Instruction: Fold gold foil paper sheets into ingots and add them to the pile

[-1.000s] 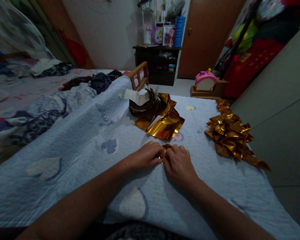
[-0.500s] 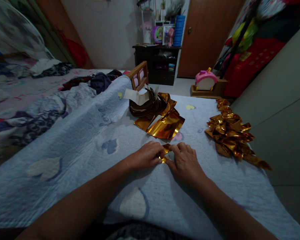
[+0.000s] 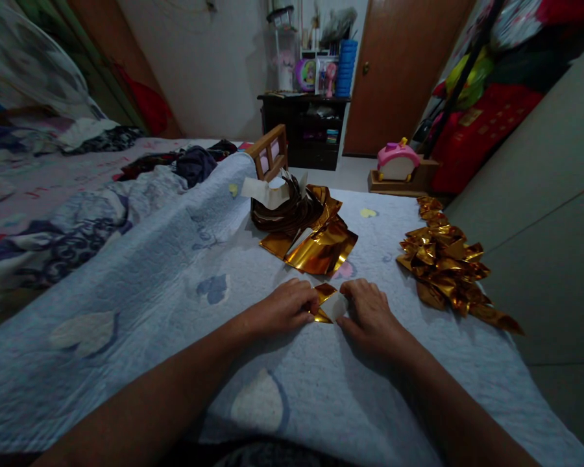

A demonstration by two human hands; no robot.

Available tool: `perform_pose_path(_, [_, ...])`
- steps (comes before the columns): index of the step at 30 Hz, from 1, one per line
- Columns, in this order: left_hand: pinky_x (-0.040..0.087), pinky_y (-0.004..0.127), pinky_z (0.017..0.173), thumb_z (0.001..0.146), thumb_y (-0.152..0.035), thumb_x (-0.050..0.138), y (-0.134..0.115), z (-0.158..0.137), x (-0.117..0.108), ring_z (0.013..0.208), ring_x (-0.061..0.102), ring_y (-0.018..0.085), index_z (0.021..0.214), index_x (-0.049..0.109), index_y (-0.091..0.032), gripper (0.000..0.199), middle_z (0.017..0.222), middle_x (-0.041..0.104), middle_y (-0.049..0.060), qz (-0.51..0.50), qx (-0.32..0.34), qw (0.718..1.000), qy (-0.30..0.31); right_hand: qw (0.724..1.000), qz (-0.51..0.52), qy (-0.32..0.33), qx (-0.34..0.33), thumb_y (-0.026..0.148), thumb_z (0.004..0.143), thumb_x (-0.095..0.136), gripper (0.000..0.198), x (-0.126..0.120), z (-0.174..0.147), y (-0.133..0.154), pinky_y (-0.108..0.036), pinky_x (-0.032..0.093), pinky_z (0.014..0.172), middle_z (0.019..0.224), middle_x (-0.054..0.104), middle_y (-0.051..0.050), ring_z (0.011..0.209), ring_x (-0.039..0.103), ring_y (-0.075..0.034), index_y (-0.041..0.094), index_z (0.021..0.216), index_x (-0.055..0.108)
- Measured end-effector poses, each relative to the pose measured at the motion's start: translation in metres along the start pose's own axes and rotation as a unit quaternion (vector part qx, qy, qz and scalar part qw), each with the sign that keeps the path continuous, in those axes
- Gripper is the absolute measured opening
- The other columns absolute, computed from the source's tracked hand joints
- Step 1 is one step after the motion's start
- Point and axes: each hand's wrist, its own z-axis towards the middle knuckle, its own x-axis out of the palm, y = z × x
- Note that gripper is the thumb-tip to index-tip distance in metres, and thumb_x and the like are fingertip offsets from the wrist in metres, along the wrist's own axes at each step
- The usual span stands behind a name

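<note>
My left hand pinches the left end of a small piece of gold foil paper, thumb below and fingers above. My right hand has its thumb and forefinger on the paper's right edge, where the pale back shows between my hands. Just beyond lies a stack of gold foil sheets, with curled dark and white edges on its left. Off to the right, a heap of folded gold foil pieces lies along the bed's edge.
A pale blue quilt with heart patterns covers the surface under my hands. Rumpled clothes lie at the left. Beyond the far edge are a wooden rail, a dark cabinet and a pink toy. A pale panel borders the right side.
My right hand has shifted slightly right, away from my left. More of the paper's pale back now shows between them, with gold flaps at its left. The view has tilted slightly.
</note>
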Motion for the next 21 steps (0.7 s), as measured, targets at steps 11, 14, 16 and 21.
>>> perform_pose_path(11, [0.040, 0.031, 0.085, 0.087, -0.019, 0.069, 0.002, -0.006, -0.005, 0.095, 0.053, 0.020, 0.095, 0.063, -0.019, 0.011, 0.097, 0.059, 0.002, -0.014, 0.058, 0.998, 0.013, 0.995, 0.063, -0.022, -0.071, 0.012, 0.092, 0.053, 0.023, 0.008, 0.016, 0.002, -0.041, 0.039, 0.086, 0.101, 0.065, -0.009, 0.096, 0.052, -0.026, 0.020, 0.107, 0.068])
perform_pose_path(14, [0.041, 0.030, 0.083, 0.086, -0.017, 0.068, 0.001, -0.004, -0.003, 0.094, 0.054, 0.020, 0.095, 0.062, -0.020, 0.011, 0.097, 0.059, 0.003, -0.014, 0.062, 0.998, 0.002, 0.995, 0.059, -0.041, -0.067, 0.012, 0.093, 0.052, 0.016, 0.010, 0.018, -0.003, -0.037, 0.039, 0.080, 0.091, 0.063, -0.007, 0.088, 0.053, -0.024, 0.020, 0.095, 0.067])
perform_pose_path(16, [0.042, 0.029, 0.080, 0.085, -0.016, 0.068, 0.003, -0.004, -0.001, 0.092, 0.055, 0.020, 0.094, 0.060, -0.019, 0.012, 0.096, 0.060, 0.003, -0.010, 0.062, 0.998, -0.008, 0.995, 0.061, -0.049, -0.067, 0.009, 0.089, 0.052, 0.016, 0.011, 0.019, -0.005, -0.035, 0.039, 0.078, 0.087, 0.062, -0.006, 0.085, 0.054, -0.022, 0.019, 0.087, 0.063])
perform_pose_path(21, [0.043, 0.029, 0.078, 0.087, -0.017, 0.068, 0.007, -0.003, 0.001, 0.090, 0.057, 0.019, 0.097, 0.060, -0.019, 0.012, 0.095, 0.061, 0.003, 0.010, 0.075, 0.997, -0.033, 0.994, 0.065, -0.074, -0.051, 0.006, 0.079, 0.048, 0.016, 0.010, 0.016, -0.004, -0.032, 0.037, 0.070, 0.077, 0.055, -0.003, 0.074, 0.050, -0.019, 0.021, 0.076, 0.050])
